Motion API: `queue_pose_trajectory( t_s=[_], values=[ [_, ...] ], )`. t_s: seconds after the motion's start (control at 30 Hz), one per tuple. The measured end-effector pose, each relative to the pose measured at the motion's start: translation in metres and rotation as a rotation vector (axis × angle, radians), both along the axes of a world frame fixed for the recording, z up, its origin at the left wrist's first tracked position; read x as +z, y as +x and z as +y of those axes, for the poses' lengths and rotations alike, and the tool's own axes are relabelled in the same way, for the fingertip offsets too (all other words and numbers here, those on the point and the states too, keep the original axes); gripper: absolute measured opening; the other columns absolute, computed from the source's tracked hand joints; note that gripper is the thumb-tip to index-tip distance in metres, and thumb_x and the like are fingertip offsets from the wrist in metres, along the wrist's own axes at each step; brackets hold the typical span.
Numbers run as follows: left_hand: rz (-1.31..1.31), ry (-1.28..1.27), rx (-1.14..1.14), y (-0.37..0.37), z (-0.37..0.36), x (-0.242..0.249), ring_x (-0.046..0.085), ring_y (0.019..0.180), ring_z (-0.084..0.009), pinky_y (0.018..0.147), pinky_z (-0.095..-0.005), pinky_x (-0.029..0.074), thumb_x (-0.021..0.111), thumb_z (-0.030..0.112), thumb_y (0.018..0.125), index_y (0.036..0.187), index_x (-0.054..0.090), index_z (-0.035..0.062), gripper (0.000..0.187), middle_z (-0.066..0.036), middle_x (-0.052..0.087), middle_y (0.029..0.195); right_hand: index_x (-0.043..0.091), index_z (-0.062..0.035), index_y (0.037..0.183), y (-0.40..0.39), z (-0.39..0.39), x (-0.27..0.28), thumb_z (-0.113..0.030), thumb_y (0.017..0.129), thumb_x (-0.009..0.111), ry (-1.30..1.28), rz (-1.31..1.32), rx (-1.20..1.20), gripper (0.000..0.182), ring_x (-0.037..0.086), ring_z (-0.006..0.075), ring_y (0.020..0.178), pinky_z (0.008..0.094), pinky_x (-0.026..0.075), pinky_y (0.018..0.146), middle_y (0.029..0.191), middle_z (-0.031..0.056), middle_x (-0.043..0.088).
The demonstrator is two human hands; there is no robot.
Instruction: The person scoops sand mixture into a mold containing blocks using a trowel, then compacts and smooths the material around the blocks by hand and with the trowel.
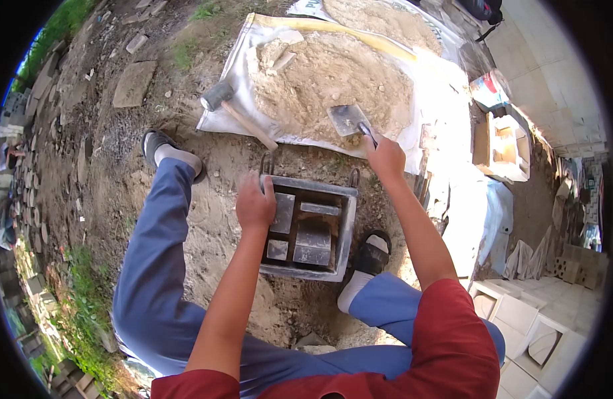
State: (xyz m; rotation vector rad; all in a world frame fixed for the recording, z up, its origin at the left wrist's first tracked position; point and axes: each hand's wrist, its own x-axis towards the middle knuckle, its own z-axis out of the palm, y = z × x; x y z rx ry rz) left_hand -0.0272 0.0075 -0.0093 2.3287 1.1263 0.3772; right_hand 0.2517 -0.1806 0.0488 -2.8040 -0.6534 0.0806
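Note:
A rectangular metal block mould [309, 185] lies on the ground between my feet, with looped handles at its far side and several box-shaped cores inside. My left hand [256, 203] is closed over its far left corner, fingers partly hidden. In my right hand [386, 158] is the handle of a trowel [347, 120]. The flat blade rests on or just over a heap of sandy mix [319, 83], with a little mix on it. That heap is spread on a white sack sheet [290, 138]. A mallet [217, 96] with a wooden handle leans over the sheet's left corner.
Another sandy heap [386, 20] lies beyond the first. To the right stand a bucket [490, 90] and a hollow block [509, 147], with more pale blocks [539, 342] near the lower right. A flat stone slab [135, 84] and weeds are on the left.

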Motion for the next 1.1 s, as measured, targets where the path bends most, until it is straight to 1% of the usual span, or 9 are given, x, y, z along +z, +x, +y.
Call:
queue_pose_trajectory(
  t_s=[0.23, 0.37, 0.43, 0.53, 0.6, 0.7, 0.73, 0.8, 1.1],
  values=[
    [0.071, -0.039, 0.013, 0.001, 0.000, 0.004, 0.068, 0.116, -0.0438, 0.100, -0.0507, 0.053, 0.045, 0.044, 0.111, 0.136, 0.067, 0.0014, 0.054, -0.024, 0.071, 0.127, 0.080, -0.0147, 0.117, 0.023, 0.070, -0.020, -0.045, 0.104, 0.060, 0.015, -0.011, 0.074, 0.039, 0.075, 0.0392, 0.088, 0.0519, 0.058, 0.078, 0.092, 0.0177, 0.078],
    [0.030, -0.013, 0.023, 0.001, -0.001, 0.004, 0.068, 0.113, -0.0445, 0.097, -0.0518, 0.053, 0.046, 0.043, 0.111, 0.134, 0.068, 0.0025, 0.052, -0.025, 0.072, 0.123, 0.079, -0.0145, 0.108, 0.031, 0.094, -0.027, -0.047, 0.101, 0.062, 0.084, -0.032, 0.061, 0.038, 0.073, 0.0424, 0.089, 0.0526, 0.057, 0.079, 0.092, 0.0194, 0.077],
    [0.018, -0.019, 0.027, 0.002, -0.002, 0.006, 0.068, 0.111, -0.0446, 0.096, -0.0523, 0.053, 0.046, 0.043, 0.111, 0.132, 0.068, 0.0025, 0.051, -0.025, 0.072, 0.121, 0.079, -0.0195, 0.126, 0.026, 0.086, -0.026, -0.047, 0.104, 0.058, 0.064, 0.022, 0.018, 0.041, 0.075, 0.0395, 0.088, 0.0519, 0.058, 0.079, 0.093, 0.0182, 0.078],
    [0.019, -0.003, 0.015, 0.002, -0.001, 0.008, 0.069, 0.106, -0.0450, 0.092, -0.0533, 0.054, 0.047, 0.042, 0.110, 0.129, 0.069, 0.0027, 0.049, -0.024, 0.073, 0.116, 0.078, -0.0216, 0.127, 0.015, 0.067, -0.025, -0.047, 0.103, 0.059, 0.148, -0.053, 0.001, 0.040, 0.074, 0.0406, 0.086, 0.0517, 0.058, 0.078, 0.091, 0.0187, 0.077],
    [0.011, -0.014, 0.011, 0.003, -0.003, 0.015, 0.069, 0.097, -0.0456, 0.082, -0.0565, 0.055, 0.052, 0.039, 0.108, 0.108, 0.067, 0.0026, 0.039, -0.023, 0.070, 0.105, 0.078, -0.0221, 0.128, 0.009, 0.056, -0.026, -0.047, 0.103, 0.060, 0.141, -0.093, 0.026, 0.040, 0.075, 0.0408, 0.085, 0.0515, 0.058, 0.078, 0.090, 0.0188, 0.077],
    [-0.059, 0.029, 0.019, 0.003, -0.003, 0.007, 0.068, 0.091, -0.0457, 0.078, -0.0577, 0.054, 0.052, 0.038, 0.108, 0.102, 0.063, 0.0041, 0.037, -0.021, 0.069, 0.099, 0.078, -0.0230, 0.130, 0.014, 0.046, -0.029, -0.049, 0.102, 0.061, 0.153, -0.149, -0.002, 0.041, 0.075, 0.0409, 0.083, 0.0510, 0.059, 0.076, 0.087, 0.0186, 0.077],
    [-0.066, 0.028, 0.021, 0.003, -0.003, 0.012, 0.068, 0.091, -0.0457, 0.078, -0.0577, 0.054, 0.052, 0.038, 0.108, 0.102, 0.063, 0.0041, 0.037, -0.021, 0.069, 0.099, 0.077, -0.0233, 0.131, 0.015, 0.046, -0.026, -0.049, 0.102, 0.061, 0.165, -0.156, -0.045, 0.042, 0.075, 0.0407, 0.082, 0.0508, 0.059, 0.075, 0.086, 0.0183, 0.077],
    [0.092, -0.090, 0.000, 0.003, -0.001, 0.021, 0.069, 0.104, -0.0458, 0.089, -0.0539, 0.055, 0.048, 0.041, 0.110, 0.126, 0.069, 0.0033, 0.046, -0.024, 0.073, 0.113, 0.077, -0.0237, 0.131, 0.015, 0.043, -0.020, -0.049, 0.102, 0.061, 0.155, -0.151, -0.027, 0.042, 0.075, 0.0404, 0.081, 0.0509, 0.059, 0.075, 0.086, 0.0184, 0.077],
    [0.045, -0.074, 0.012, 0.003, -0.001, 0.020, 0.069, 0.104, -0.0461, 0.089, -0.0548, 0.055, 0.049, 0.042, 0.109, 0.126, 0.069, 0.0023, 0.047, -0.025, 0.074, 0.112, 0.077, -0.0257, 0.132, 0.011, 0.050, -0.008, -0.051, 0.102, 0.062, 0.177, -0.205, -0.021, 0.042, 0.076, 0.0396, 0.082, 0.0499, 0.060, 0.075, 0.090, 0.0173, 0.078]
  ],
)
